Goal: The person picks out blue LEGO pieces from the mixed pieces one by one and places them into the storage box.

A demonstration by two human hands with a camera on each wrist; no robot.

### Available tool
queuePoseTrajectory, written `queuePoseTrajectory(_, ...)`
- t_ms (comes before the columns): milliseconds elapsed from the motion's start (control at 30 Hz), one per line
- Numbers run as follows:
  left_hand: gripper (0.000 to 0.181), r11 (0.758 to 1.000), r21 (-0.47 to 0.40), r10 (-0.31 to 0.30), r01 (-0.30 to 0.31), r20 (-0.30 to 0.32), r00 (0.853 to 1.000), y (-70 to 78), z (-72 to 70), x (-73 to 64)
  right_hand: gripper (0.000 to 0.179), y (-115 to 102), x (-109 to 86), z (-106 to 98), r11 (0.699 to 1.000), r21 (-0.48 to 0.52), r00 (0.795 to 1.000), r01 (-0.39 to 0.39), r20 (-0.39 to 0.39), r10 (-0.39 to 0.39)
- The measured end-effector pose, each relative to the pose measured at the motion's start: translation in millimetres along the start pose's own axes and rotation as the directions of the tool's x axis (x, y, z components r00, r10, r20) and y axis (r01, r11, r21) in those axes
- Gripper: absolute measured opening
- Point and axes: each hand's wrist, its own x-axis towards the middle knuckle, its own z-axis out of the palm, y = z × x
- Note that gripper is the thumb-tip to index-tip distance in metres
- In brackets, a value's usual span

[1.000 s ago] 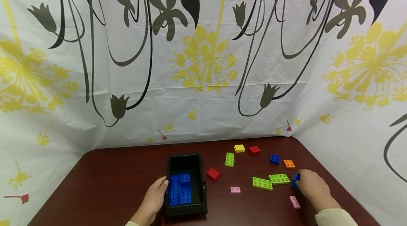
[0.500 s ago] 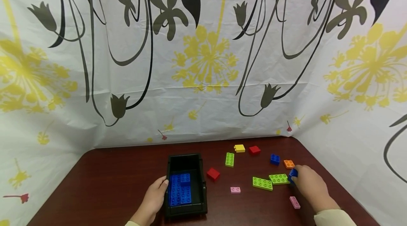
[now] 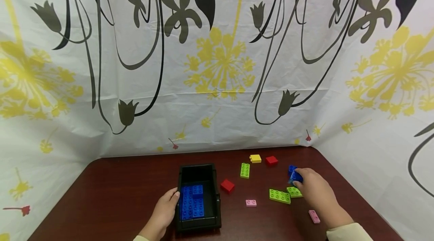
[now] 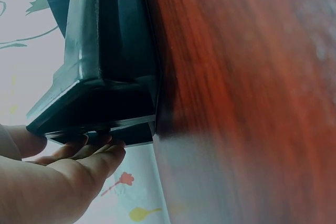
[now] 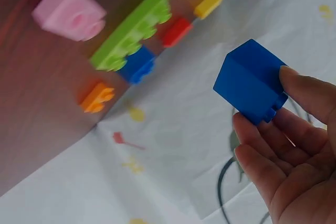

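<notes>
My left hand (image 3: 162, 211) grips the left wall of a black plastic bin (image 3: 199, 226), thumb at the rim and fingers along the outside, as the left wrist view shows. Several blue toy bricks (image 3: 192, 207) lie inside the bin at its left. My right hand (image 3: 317, 194) pinches a blue toy brick (image 5: 247, 80) between thumb and fingers, held above the table. Behind that brick in the head view, another blue brick (image 3: 291, 168) on the table is partly hidden. A green brick (image 3: 293, 192) lies under the right hand, partly covered by it.
Around the table lie red bricks (image 3: 227, 186), a yellow brick (image 3: 255, 158), other green bricks (image 3: 279, 195) and pink bricks (image 3: 251, 203). An orange brick (image 5: 97, 97) shows only in the right wrist view. A patterned cloth (image 3: 217, 120) hangs behind the dark wooden table (image 3: 118, 195).
My right hand has lifted the blue brick from the right side of the table and carried it leftward and away from me, passing over the orange brick. The left hand and bin stay still.
</notes>
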Motion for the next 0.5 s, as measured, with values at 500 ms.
queuePoseTrajectory(500,0.053,1.0,-0.001,-0.011,0.011,0.001,1.0,0.5,0.3,-0.2,0.037,-50,-9.9,-3,0.992,0.082,0.995,0.094,-0.042,-0.091)
